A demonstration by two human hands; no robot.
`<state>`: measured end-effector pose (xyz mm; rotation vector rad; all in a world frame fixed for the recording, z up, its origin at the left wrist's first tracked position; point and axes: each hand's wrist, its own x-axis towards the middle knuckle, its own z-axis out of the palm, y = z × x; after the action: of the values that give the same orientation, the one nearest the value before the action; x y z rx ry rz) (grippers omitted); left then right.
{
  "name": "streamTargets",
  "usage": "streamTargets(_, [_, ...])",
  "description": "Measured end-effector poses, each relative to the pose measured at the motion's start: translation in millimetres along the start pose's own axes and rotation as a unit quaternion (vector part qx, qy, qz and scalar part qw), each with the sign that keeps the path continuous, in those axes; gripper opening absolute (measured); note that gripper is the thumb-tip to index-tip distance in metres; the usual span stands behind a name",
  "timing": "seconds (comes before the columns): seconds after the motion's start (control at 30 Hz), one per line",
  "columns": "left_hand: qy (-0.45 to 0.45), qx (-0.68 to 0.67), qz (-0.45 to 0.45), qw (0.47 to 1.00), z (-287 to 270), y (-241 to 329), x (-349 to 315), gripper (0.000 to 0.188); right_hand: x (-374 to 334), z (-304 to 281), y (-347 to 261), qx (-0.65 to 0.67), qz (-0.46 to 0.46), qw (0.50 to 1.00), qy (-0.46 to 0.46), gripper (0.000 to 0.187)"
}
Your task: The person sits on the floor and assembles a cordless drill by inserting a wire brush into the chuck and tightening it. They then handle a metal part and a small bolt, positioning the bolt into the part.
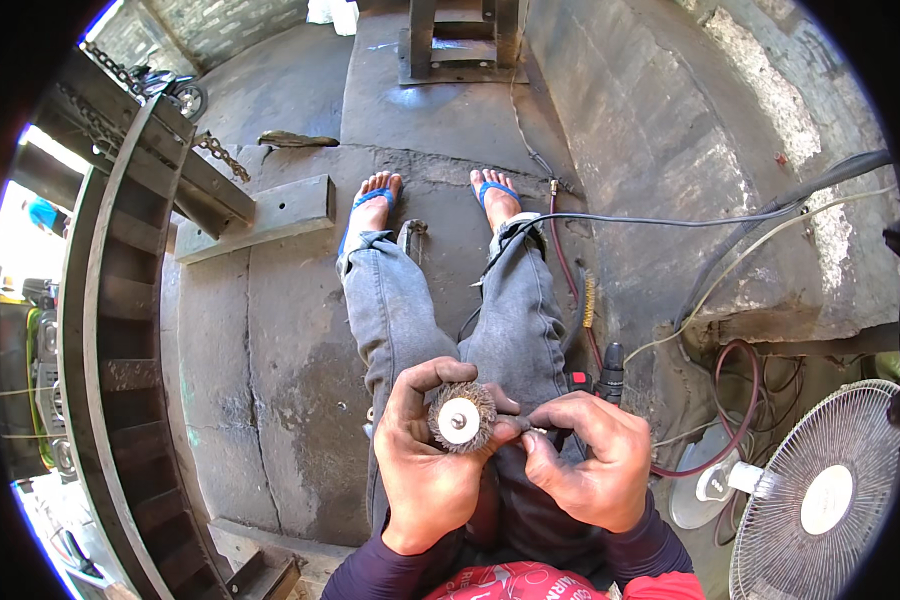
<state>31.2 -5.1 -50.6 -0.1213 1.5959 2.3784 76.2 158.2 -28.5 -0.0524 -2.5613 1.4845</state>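
Where the round, grey wire-bristle brush (461, 415) is: in the left hand (422, 480), above grey denim trousers (520, 335).
Right hand (598, 462): pinching a small silvery piece (538, 431) beside it.
Likely feel: light, stiff; hold at hub.

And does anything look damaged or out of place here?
Yes: the grey concrete floor has a jagged dark line at left, seemingly a crack, and the grey wall at right shows rough white patches, as if its surface has flaked.
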Motion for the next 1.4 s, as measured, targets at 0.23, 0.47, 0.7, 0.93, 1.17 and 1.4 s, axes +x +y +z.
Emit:
streamTargets(0.23, [0.01,-0.009,0.007,1.0,2.9,-5.0,-1.3,0.057,-5.3,3.5,3.0,0.025,0.009,1.0,0.005,0.021])
streamTargets(0.47, [-0.024,-0.062,-0.052,0.996,-4.9,1.8,4.7,0.053,-11.3,3.9,7.5,0.075,-0.012,0.997,0.028,0.019])
streamTargets(0.7, [-0.081,-0.069,-0.117,0.987,-12.9,1.3,4.2,0.055,-14.1,6.3,20.1,0.194,0.034,0.98,0.027,0.02])
streamTargets(0.93, [-0.08,-0.079,-0.128,0.985,-19.4,4.5,3.3,0.051,-5.7,-6.2,14.0,0.059,-0.021,0.998,-0.005,0.023])
streamTargets(1.17, [-0.044,0.1,-0.058,0.992,-17.4,5.1,-6.1,0.043,-0.5,-9.1,6.3,-0.033,-0.059,0.997,-0.019,0.026])
streamTargets(1.4, [-0.064,0.249,0.053,0.965,-20.8,6.1,-5.6,0.039,-2.3,-5.3,6.4,-0.044,-0.058,0.997,-0.03,0.028])
